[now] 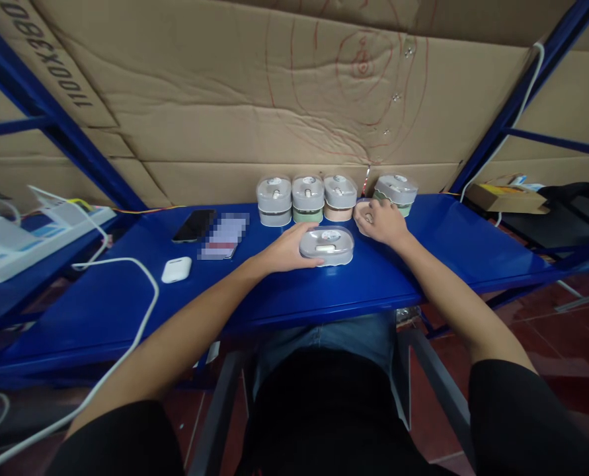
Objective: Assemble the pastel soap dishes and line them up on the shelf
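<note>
Clasped between the left hand's point(289, 250) thumb on the near side and fingers on the far side, the front grey oval container point(330, 256) is at the centre of the frame, held by its left end; whether its base bears on the table cannot be told. At centre right, the right hand point(387, 223) curls its fingers over a beige oval piece point(362, 217), mostly hidden, so I cannot tell whether they grip it or merely rest on it, nor whether it is a lid or a whole container. Brown cardboard point(199, 79) fills the top of the frame, above a blue table point(274, 294) spanning the middle. Near its back edge, just above the hands, a grey-based container point(274, 198), a green-based container point(308, 198) and a peach-based container point(340, 198) stand side by side, with another clear-topped container point(397, 188) behind the right hand. Left of centre lie a dark phone point(194, 225) and a phone with a lit screen point(225, 236), then the smaller white earbud case point(176, 270). For a clean hold, the left thumb and fingers would best press low on the grey wall, clear of the transparent top, keeping it level; the right fingers would do well to take the beige sides evenly, without nudging the container behind.
</note>
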Tool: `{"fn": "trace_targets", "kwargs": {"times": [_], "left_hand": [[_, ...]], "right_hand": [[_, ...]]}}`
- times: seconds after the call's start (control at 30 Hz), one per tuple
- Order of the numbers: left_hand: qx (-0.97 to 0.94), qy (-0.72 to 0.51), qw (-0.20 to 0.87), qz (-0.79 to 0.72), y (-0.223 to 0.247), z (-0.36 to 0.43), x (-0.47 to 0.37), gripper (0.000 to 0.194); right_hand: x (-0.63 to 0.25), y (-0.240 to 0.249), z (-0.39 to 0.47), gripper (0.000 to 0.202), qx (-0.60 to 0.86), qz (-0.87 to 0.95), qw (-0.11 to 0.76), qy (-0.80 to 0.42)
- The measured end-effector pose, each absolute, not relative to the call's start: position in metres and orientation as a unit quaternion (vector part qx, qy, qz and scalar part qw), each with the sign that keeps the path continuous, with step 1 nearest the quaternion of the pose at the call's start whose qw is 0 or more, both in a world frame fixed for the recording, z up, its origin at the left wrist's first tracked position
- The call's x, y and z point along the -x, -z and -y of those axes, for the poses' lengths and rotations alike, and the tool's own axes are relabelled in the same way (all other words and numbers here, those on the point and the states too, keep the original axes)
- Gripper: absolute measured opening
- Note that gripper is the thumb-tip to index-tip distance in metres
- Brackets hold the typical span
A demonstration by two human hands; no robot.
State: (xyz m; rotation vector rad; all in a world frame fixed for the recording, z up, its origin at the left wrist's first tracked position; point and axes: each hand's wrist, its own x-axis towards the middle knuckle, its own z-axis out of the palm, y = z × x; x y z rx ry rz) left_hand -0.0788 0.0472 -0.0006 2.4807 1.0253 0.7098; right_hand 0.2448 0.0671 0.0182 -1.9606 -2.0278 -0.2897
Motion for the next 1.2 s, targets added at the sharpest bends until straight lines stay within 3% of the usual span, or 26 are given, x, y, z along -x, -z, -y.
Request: {"fn": "trace_targets", "kwargs": {"times": [0.33,0.53,0.8,1.0,1.2], "left_hand": [[-0.855,-0.233,0.099,-0.452,-0.001,-0.047,0.082,0.089],[-0.855,-0.262,0.004,-0.447,-0.003,-0.046,0.081,0.078],[-0.865,-0.288,-0.028,-0.410,-0.002,-0.048,0.083,0.069],[-0.859,-0.294,-0.036,-0.418,0.000,-0.051,0.085,0.068],[-0.876,-0.331,-0.028,-0.350,-0.005,-0.038,0.079,0.061]], "right_hand": [[-0.248,-0.029,-0.063,0.074,0.707,0.681,0.178,0.068],[-0.246,-0.035,-0.055,0.062,0.713,0.667,0.211,0.054],[-0.246,-0.033,-0.054,0.091,0.699,0.704,0.127,0.021],[-0.266,-0.036,-0.058,0.096,0.553,0.822,0.126,-0.048],[-0.255,-0.041,-0.047,0.105,0.394,0.885,0.191,-0.155]]}}
